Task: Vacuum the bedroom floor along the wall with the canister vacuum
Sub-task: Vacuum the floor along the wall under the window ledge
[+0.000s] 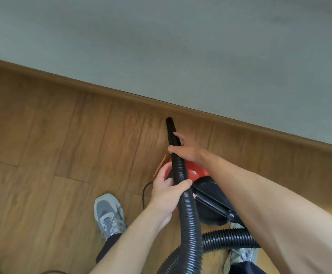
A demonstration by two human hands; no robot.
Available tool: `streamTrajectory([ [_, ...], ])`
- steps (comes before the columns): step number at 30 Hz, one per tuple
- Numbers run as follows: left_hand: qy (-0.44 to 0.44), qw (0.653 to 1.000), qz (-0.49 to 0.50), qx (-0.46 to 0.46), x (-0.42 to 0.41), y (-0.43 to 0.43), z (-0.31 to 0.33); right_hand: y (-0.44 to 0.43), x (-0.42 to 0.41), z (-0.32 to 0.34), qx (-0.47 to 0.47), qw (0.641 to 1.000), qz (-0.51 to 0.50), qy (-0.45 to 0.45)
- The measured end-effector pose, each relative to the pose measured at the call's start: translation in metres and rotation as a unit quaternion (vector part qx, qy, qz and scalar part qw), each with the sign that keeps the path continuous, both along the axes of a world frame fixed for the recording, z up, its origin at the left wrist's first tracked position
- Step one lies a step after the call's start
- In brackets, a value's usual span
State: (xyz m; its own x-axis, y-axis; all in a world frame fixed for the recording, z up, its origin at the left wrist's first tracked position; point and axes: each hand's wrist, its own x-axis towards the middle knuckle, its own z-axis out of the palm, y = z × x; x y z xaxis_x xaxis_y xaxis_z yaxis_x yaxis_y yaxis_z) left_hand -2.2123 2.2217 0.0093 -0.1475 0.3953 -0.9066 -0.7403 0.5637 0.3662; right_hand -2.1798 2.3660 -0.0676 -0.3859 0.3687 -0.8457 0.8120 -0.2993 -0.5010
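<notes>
Canister vacuum [212,198]: red dome, black body, sits on wood floor [62,135] under my arms, near wall [181,46]. Black ribbed hose [187,210] bends low in view, then runs up through my left grip [167,192] and right grip [186,149]. Smooth black nozzle [170,124] points toward baseboard [101,89], tip just short of it; floor contact not discernible.
</notes>
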Motion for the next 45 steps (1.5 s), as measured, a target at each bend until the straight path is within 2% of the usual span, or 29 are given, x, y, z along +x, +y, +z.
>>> streamTrajectory([
  [8,0.004,0.999,0.029,-0.015,-0.037,-0.013,-0.001,-0.020,-0.045,-0.008,0.027,1.000,0.002,0.013],
  [23,0.045,0.998,-0.031,-0.010,-0.078,-0.036,-0.002,-0.027,-0.059,-0.002,-0.024,0.998,-0.057,0.011],
  [30,0.062,0.995,-0.071,-0.023,-0.115,-0.062,-0.010,-0.050,-0.106,-0.011,-0.029,0.999,0.013,0.009],
  [34,0.069,0.995,-0.051,-0.043,-0.136,-0.080,-0.015,-0.068,-0.139,-0.013,-0.028,0.998,0.049,0.020],
  [40,0.066,0.996,-0.011,-0.051,-0.159,-0.088,-0.022,-0.077,-0.167,-0.014,-0.019,0.997,0.060,0.037],
  [45,0.056,0.997,-0.041,-0.046,-0.171,-0.090,-0.018,-0.068,-0.170,-0.011,-0.038,0.998,0.040,0.014],
])
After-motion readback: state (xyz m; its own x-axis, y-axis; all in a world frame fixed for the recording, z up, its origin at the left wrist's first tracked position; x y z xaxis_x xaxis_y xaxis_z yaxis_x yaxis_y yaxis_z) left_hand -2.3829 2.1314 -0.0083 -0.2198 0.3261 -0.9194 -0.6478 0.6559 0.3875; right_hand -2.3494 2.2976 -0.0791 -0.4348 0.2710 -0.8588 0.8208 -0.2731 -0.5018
